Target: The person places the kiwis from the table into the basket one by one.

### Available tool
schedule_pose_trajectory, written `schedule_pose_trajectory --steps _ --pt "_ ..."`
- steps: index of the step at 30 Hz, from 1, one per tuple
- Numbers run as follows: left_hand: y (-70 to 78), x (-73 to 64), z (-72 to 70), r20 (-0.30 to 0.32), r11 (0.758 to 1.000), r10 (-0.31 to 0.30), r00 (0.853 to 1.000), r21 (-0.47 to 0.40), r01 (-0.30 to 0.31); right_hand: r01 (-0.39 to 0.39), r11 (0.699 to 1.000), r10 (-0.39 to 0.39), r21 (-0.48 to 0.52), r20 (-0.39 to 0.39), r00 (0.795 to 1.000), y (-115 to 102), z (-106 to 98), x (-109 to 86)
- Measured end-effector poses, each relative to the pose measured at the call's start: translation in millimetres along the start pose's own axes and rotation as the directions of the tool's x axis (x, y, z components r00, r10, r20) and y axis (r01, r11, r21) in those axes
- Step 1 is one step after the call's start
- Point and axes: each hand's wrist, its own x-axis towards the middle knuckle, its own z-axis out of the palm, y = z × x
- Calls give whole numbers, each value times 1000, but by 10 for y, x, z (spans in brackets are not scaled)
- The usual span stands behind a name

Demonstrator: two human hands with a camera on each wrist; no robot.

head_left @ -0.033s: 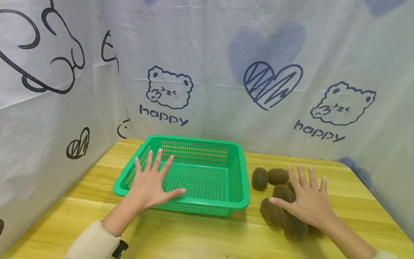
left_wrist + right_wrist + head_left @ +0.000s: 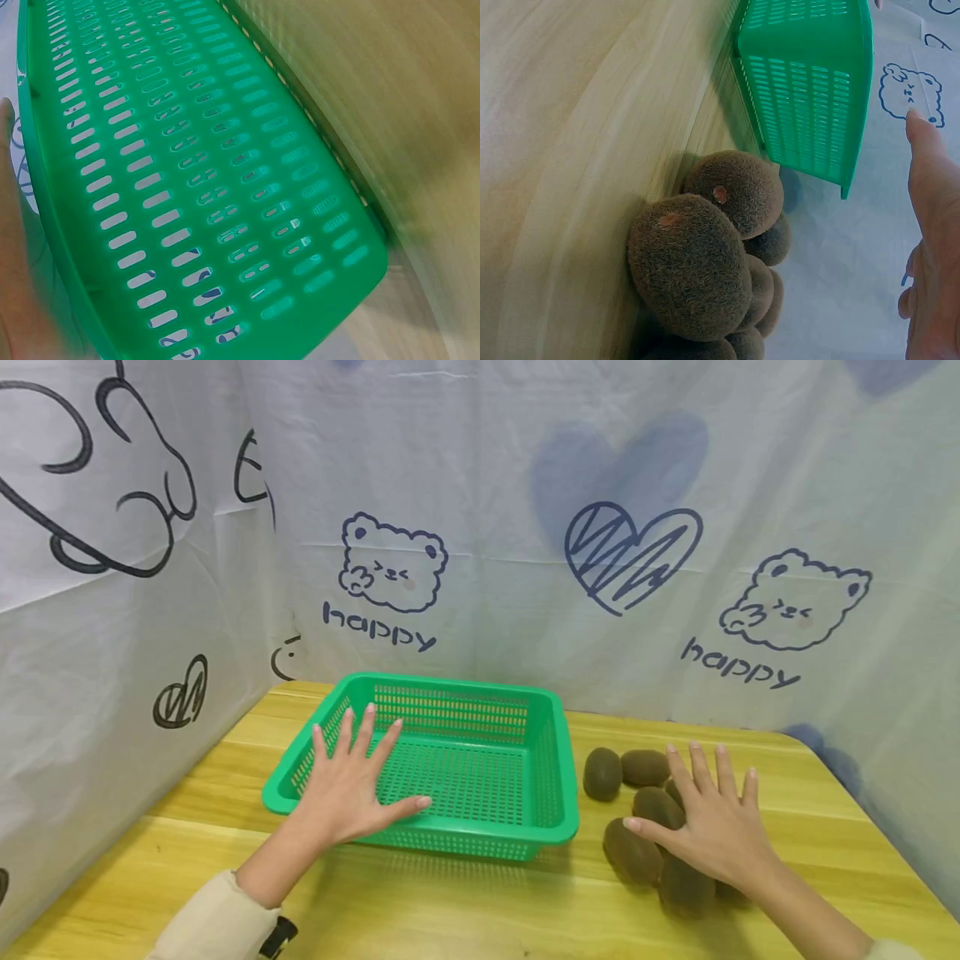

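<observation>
A green plastic basket (image 2: 480,833) with slotted walls stands on the table, nothing lying inside it. My left hand (image 2: 347,789) is held over its left part with fingers spread. In the left wrist view the basket's outer wall (image 2: 330,292) fills much of the picture, and only a blurred edge of the hand (image 2: 13,262) shows. Right of the basket, several brown fuzzy kiwis (image 2: 632,853) lie in a group. Above them my right hand (image 2: 712,827) spreads its fingers, hiding some; in the right wrist view it is apart from the kiwis (image 2: 690,270).
The yellow wood-grain table (image 2: 450,910) runs back to a pale printed cloth (image 2: 495,610) hung behind and at both sides. One kiwi (image 2: 602,775) lies close to the basket's right side. A dark band (image 2: 279,937) shows at the left sleeve (image 2: 221,922).
</observation>
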Motion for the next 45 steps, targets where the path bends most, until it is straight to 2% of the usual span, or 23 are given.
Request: schedule_pose_trajectory --steps 9,14,22,30,34,38,41,45 --pt "-43 -28 5 -5 1000 4 1000 -17 -4 8 1000 -8 -9 -22 1000 17 28 -26" --pt "-125 -81 -22 -11 999 13 1000 -43 -14 10 1000 -10 27 -14 1000 34 47 -33" --pt "-329 -146 -32 24 996 13 1000 -83 -11 1 988 2 156 -22 1000 24 131 -73" --pt "-558 -210 -52 36 988 19 999 -154 -13 49 940 -9 338 -118 993 -42 335 -187" --pt "-680 -240 -52 49 981 29 998 -194 -19 58 929 -4 365 -147 989 -89 416 -233" --pt "-796 -269 -43 66 975 30 997 -220 -14 58 935 -1 349 -162 987 -118 479 -260" --pt "-864 -286 -44 96 973 17 995 -229 5 57 937 -3 345 -155 988 -129 503 -264" --pt "-915 -301 -52 133 972 8 991 -234 24 11 923 26 385 -91 996 -141 510 -255"
